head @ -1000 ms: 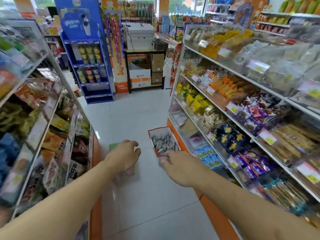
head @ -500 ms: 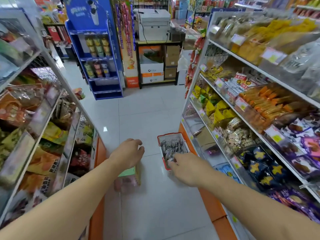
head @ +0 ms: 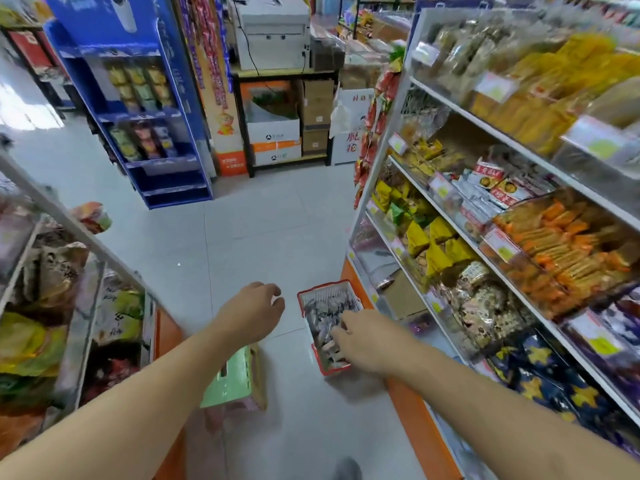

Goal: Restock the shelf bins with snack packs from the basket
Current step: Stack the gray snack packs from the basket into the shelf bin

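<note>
Red-rimmed white plastic basket (head: 309, 296) of grey foil snack packs (head: 323, 318) on the floor, long axis running away from the viewer. Right hand (head: 360, 339), the nearer, reaches in, fingers (head: 341, 328) loosely spread above the packs, gripping nothing visible. Left hand (head: 254, 313) hovers leftward, loosely curled, empty.

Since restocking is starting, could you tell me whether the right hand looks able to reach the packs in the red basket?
Probably yes: the right hand is over the open-topped red basket, at the packs, with nothing between.

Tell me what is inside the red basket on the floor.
The red basket holds a heap of grey snack packs. The right hand covers its near part, so the packs beneath it are hidden.
</note>
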Available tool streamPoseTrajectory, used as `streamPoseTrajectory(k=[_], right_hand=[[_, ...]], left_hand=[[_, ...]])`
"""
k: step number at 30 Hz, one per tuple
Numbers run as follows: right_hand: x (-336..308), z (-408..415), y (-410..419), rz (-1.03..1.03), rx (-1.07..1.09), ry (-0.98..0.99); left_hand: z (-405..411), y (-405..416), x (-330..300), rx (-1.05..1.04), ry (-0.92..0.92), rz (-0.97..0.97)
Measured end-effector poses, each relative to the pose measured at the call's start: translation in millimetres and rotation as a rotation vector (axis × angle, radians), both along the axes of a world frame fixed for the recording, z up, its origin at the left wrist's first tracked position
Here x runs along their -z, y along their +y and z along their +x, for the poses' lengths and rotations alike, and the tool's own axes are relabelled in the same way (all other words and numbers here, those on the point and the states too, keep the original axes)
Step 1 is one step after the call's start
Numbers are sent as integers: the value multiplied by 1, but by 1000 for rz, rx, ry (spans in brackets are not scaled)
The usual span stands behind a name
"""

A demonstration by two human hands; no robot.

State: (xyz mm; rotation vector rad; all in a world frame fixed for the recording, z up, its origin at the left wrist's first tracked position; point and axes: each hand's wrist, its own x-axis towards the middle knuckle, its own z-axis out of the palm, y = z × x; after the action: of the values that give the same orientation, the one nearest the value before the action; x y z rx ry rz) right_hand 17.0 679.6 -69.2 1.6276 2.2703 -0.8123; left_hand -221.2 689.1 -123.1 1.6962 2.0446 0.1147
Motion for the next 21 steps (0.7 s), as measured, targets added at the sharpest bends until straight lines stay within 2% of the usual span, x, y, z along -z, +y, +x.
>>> streamPoseTrajectory(k=[14,21], right_hand=[[16,-30,199,-70,-142,-23],[33,-45,284,-93,59,-19]], left_hand=[[-32,176,28,-75,14,-18],[-42,290,43,56,8,-27]])
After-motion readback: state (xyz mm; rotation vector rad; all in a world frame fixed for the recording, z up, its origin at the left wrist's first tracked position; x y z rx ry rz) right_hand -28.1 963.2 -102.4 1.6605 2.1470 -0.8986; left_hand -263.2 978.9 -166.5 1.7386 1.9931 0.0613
